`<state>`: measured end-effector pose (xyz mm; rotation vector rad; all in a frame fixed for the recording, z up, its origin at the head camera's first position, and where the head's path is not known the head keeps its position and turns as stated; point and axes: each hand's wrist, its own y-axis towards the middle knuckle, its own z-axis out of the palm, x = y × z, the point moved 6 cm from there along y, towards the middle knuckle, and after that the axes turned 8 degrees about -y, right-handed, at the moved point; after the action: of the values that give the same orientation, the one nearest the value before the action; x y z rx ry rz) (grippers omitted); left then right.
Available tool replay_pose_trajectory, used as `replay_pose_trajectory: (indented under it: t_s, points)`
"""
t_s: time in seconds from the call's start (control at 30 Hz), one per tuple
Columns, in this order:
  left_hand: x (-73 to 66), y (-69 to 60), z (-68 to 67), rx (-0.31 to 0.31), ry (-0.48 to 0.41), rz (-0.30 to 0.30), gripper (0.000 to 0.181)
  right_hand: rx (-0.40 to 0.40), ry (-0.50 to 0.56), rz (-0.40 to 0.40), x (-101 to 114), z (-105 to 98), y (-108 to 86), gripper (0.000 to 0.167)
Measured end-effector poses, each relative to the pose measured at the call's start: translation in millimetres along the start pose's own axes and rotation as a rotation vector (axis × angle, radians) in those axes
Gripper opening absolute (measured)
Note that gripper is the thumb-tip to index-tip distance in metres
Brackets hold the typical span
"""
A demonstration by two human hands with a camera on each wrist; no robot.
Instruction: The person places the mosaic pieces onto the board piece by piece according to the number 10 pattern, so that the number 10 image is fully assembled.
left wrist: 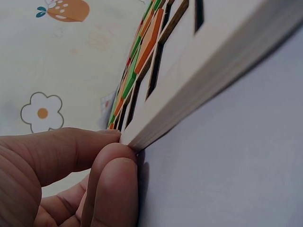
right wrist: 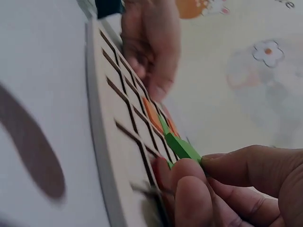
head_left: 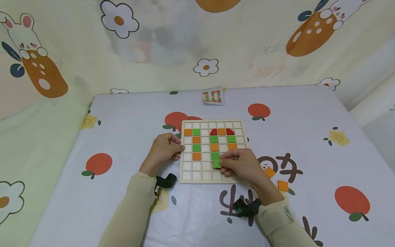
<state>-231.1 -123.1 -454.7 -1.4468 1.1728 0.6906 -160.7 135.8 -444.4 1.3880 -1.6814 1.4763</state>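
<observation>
A wooden grid board (head_left: 202,181) lies on the table, with orange, green and red tiles in some of its cells. At its left edge, my left hand (head_left: 165,149) holds the frame between thumb and fingers; the left wrist view shows the thumb (left wrist: 71,149) on the rim. My right hand (head_left: 242,164) pinches a green square tile (head_left: 217,163) over the lower middle of the board. In the right wrist view this green tile (right wrist: 182,147) is tilted above the grid. Beside those fingers a red piece (right wrist: 161,172) shows, partly hidden. The right hand covers some lower right cells.
Two loose orange tiles (head_left: 283,186) lie on the cloth right of the board, one close to the right wrist. Behind the board rests a small card (head_left: 213,96) printed with a coloured grid. A patterned curtain (head_left: 172,44) hangs along the table's back edge.
</observation>
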Motion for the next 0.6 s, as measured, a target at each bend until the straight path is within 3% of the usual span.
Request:
replay_pose_trajectory:
  t_s: [0.33,0.6]
  points:
    - [-0.1,1.1,0.3,0.003,0.001,0.007,0.021,0.019,-0.023,-0.015,12.5,33.6,11.3,0.015]
    - [0.9,2.2,0.2,0.009,0.0,0.01,0.02,0.014,-0.066,-0.032,22.4,49.0,16.0,0.013]
